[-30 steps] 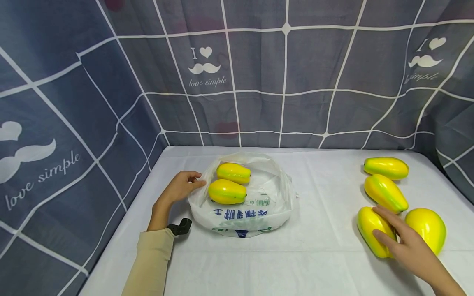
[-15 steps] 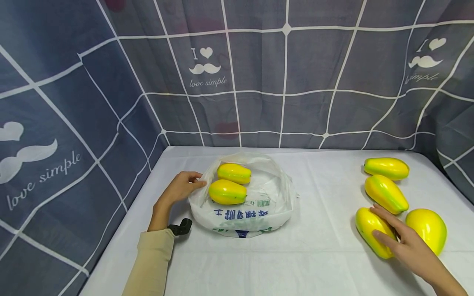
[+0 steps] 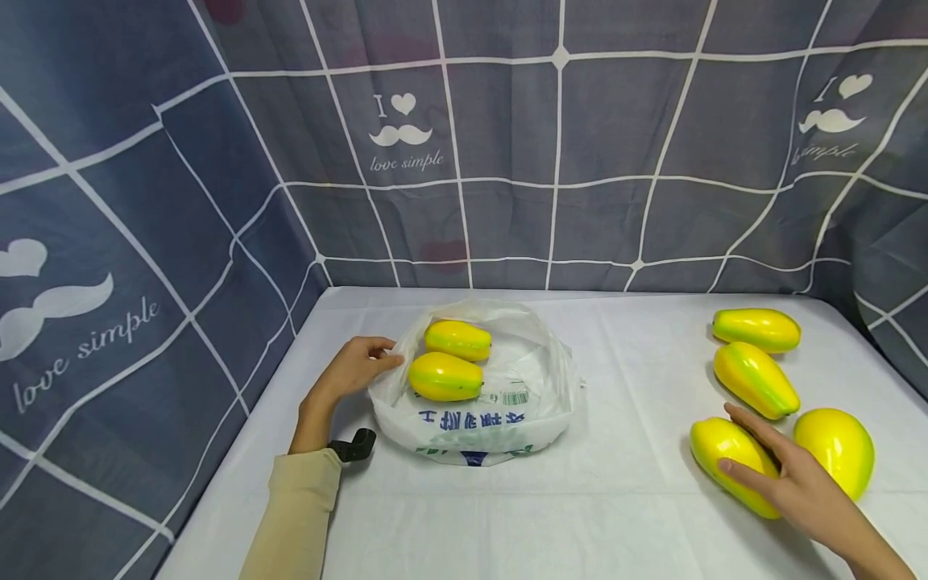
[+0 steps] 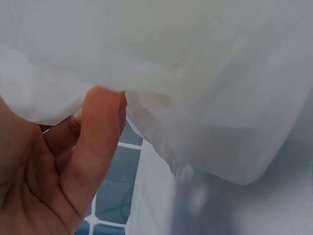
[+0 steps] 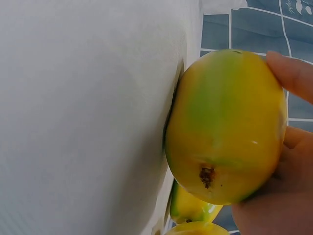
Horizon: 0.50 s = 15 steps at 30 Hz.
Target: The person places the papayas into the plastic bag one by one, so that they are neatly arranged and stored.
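Observation:
At the left of the head view, a white plastic bag [image 3: 547, 366] lies with its mouth spread, and two yellow-green papayas [image 3: 445, 376] rest inside. My left hand [image 3: 351, 372] pinches the bag's left rim between thumb and fingers; the left wrist view shows thin plastic [image 4: 195, 63] hanging over those fingertips. On the right side, my right hand [image 3: 812, 487] grips a papaya [image 3: 725, 453] from above, thumb on its near side and fingers over its far side. In the right wrist view this papaya [image 5: 220, 122] sits against the white cloth, its brown-spotted end facing the camera.
Three more papayas lie at the right: one at the back [image 3: 757, 330], one in the middle [image 3: 754, 379], and one [image 3: 837, 451] just right of my right hand. White cloth [image 3: 616, 483] covers the table. A grey checked curtain [image 3: 507, 217] stands behind and to the left.
The papaya under my right hand has turned a little and shifted slightly left, its far end swinging leftward. My left hand and the bag have stayed in place.

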Each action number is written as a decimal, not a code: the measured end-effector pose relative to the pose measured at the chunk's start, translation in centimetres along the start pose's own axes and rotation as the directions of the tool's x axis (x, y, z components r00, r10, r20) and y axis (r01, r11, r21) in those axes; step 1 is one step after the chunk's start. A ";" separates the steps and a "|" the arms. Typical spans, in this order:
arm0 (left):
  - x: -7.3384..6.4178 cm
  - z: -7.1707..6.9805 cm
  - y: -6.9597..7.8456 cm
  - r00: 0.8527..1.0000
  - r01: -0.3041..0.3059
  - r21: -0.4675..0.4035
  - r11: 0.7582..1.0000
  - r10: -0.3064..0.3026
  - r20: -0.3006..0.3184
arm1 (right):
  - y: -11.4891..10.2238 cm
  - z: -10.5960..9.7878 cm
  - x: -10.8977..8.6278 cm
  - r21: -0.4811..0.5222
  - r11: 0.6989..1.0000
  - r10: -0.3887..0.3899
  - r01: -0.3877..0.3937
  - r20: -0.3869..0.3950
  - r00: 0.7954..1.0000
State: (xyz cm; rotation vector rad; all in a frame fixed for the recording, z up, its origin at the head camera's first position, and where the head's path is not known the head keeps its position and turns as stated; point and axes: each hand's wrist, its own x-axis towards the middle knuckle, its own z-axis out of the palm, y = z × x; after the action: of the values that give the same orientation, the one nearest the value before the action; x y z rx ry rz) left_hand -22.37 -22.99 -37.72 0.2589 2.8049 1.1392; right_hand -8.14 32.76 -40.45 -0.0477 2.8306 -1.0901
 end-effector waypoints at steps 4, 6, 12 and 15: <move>0.0 0.0 0.1 1.000 0.003 -0.002 1.000 -0.003 0.003 | -0.1 -0.2 -0.1 -0.055 0.998 0.031 -0.030 0.029 0.999; 0.0 0.1 0.1 1.000 0.007 -0.001 1.000 -0.007 0.005 | -0.1 -0.1 -0.2 -0.056 0.998 0.015 -0.014 0.024 1.000; 0.1 0.1 0.1 1.000 0.006 0.003 1.000 -0.006 0.008 | 0.4 0.1 -0.6 -0.028 0.999 -0.016 0.016 0.025 1.000; 0.1 0.1 0.0 1.000 0.001 0.004 1.000 -0.001 0.009 | 0.7 0.3 -0.8 0.000 0.999 -0.032 0.032 0.044 0.998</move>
State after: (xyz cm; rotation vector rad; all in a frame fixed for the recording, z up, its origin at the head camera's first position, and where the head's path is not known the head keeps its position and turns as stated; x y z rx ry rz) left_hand -22.44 -22.95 -37.78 0.2631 2.7992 1.1293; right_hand -7.32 33.18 -41.07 -0.1163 2.8001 -1.0809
